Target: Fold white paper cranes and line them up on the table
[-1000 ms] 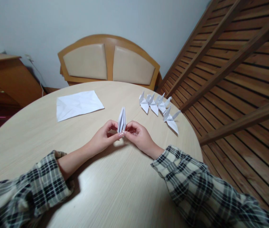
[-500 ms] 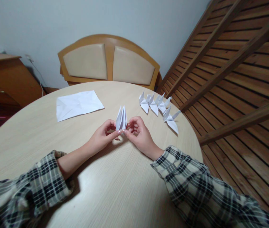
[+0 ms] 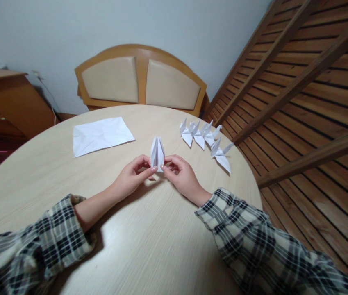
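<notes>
A narrow folded white paper piece (image 3: 157, 152) stands upright above the round pale wooden table (image 3: 53, 176), its points up. My left hand (image 3: 132, 178) pinches its lower left side between thumb and fingertips. My right hand (image 3: 182, 176) pinches its lower right side the same way. Both hands hover just over the tabletop near its middle, wrists in plaid sleeves.
A flat creased white sheet (image 3: 100, 135) lies at the back left of the table. Several finished paper cranes (image 3: 206, 139) sit in a row at the back right near the edge. A wooden chair (image 3: 141, 80) stands behind the table. A slatted wooden structure (image 3: 299, 90) fills the right.
The folded paper has spread slightly at its base and sits a little lower and more upright; my fingers have shifted their pinch along its lower edges.
</notes>
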### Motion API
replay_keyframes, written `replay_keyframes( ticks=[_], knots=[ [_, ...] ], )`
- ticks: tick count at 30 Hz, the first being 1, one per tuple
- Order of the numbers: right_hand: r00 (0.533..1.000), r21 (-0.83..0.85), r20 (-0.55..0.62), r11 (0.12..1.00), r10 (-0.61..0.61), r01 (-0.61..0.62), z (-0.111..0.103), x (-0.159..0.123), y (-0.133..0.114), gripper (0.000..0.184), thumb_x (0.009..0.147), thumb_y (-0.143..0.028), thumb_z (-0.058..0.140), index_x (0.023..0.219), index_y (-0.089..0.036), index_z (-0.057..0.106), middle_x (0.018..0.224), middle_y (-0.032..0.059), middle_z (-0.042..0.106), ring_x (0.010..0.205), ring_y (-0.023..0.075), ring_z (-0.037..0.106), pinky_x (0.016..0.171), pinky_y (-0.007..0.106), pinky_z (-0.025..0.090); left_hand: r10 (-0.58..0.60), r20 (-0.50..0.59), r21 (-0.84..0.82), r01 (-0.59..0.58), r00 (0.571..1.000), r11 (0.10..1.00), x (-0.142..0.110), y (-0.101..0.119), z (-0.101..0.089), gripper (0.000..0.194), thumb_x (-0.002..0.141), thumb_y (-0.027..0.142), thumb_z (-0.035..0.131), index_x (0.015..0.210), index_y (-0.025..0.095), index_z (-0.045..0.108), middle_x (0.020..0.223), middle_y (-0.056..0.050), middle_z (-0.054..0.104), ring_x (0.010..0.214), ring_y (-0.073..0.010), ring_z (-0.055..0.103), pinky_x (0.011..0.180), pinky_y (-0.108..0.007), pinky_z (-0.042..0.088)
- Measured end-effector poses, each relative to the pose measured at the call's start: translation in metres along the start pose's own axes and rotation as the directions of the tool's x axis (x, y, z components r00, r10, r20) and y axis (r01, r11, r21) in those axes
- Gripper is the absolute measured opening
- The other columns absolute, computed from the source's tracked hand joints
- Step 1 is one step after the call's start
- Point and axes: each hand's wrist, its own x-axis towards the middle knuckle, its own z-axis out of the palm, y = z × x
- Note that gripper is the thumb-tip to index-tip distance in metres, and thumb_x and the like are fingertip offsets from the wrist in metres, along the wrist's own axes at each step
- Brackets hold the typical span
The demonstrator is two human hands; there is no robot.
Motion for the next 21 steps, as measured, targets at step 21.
replay_keyframes(
  ticks=[21],
  knots=[
    [0.996,0.237,-0.023,0.968,0.090,-0.082,0.0008,0.0003,0.0033,0.036,0.082,-0.025,0.065,0.113,-0.024,0.047,0.084,-0.0023,0.060,0.067,0.0110,0.057,0.060,0.025,0.048,0.134,-0.154,0.249,-0.093,0.979,0.964,0.0014,0.0022,-0.0051,0.016,0.079,0.032,0.069,0.081,0.017,0.068,0.091,-0.005,0.061,0.085,-0.0179,0.057,0.066,-0.025,0.048]
  ],
)
